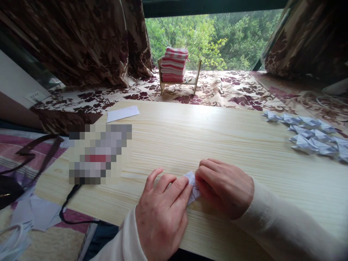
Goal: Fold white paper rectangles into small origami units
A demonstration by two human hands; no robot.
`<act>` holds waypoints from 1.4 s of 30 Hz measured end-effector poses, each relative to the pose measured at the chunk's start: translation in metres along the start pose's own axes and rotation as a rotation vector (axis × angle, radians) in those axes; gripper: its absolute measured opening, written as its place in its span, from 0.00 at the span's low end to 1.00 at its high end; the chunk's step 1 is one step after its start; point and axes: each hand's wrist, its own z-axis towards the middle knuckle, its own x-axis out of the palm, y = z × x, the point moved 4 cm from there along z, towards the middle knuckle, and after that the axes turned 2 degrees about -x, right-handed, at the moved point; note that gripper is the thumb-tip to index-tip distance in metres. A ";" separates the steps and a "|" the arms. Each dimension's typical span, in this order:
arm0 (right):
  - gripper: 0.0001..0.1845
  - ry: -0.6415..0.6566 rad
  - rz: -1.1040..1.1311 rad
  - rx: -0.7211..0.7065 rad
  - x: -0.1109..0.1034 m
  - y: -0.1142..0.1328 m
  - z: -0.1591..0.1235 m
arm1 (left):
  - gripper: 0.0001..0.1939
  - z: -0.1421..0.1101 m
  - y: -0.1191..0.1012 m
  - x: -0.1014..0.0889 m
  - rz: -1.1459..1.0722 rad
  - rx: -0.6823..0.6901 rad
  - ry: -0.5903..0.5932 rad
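A small piece of folded paper [193, 197], white with faint markings, lies on the table between my two hands near the front edge. My left hand [163, 210] presses its index finger and thumb side on the paper's left part, its other fingers bent and slightly spread. My right hand [224, 186] is curled, its fingertips gripping the paper's right edge; the fingertips are mostly hidden behind the knuckles. Several folded paper pieces [304, 143] with pointed corners stand in rows at the table's right end.
The pale wooden table [163, 145] carries a white paper strip [123, 114] at the back left and a pixelated object [100, 156] with a black cable [66, 203]. Beyond, a small wooden rack [197, 78] holds folded red-and-white cloths [174, 65]. Paper sheets [40, 214] lie lower left.
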 end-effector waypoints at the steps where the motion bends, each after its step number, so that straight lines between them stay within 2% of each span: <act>1: 0.12 0.007 -0.001 0.000 0.000 0.000 0.000 | 0.16 0.000 0.000 0.000 -0.001 0.005 0.004; 5: 0.10 0.078 -0.001 0.000 0.000 0.000 0.000 | 0.18 0.000 0.000 0.001 0.011 0.023 0.044; 13: 0.10 0.094 0.013 0.024 -0.003 -0.002 0.000 | 0.18 0.000 -0.001 0.001 0.028 0.010 0.073; 15: 0.11 0.059 0.040 0.029 -0.005 -0.004 -0.004 | 0.18 -0.001 0.000 0.001 0.029 0.009 0.079; 18: 0.10 -0.070 0.120 -0.007 -0.011 -0.003 -0.015 | 0.18 0.000 0.000 0.000 0.034 0.009 0.085; 20: 0.13 -0.125 0.148 -0.038 -0.013 0.001 -0.023 | 0.18 0.000 0.000 0.001 0.042 0.012 0.092; 25: 0.19 -0.093 0.068 -0.050 -0.005 0.012 -0.034 | 0.18 0.000 0.000 0.001 0.047 0.019 0.078; 33: 0.18 -0.113 -0.036 -0.033 0.000 0.016 -0.033 | 0.16 0.001 -0.001 0.003 0.044 -0.011 -0.030; 35: 0.17 -0.147 -0.073 -0.026 0.003 0.020 -0.033 | 0.16 0.003 -0.001 0.001 0.048 -0.021 -0.015; 38: 0.16 -0.200 -0.136 -0.005 0.007 0.025 -0.031 | 0.16 0.005 -0.001 0.003 0.048 -0.005 0.100; 42: 0.16 -0.190 -0.195 0.016 0.004 0.021 -0.031 | 0.16 0.005 0.000 0.001 0.053 0.031 0.044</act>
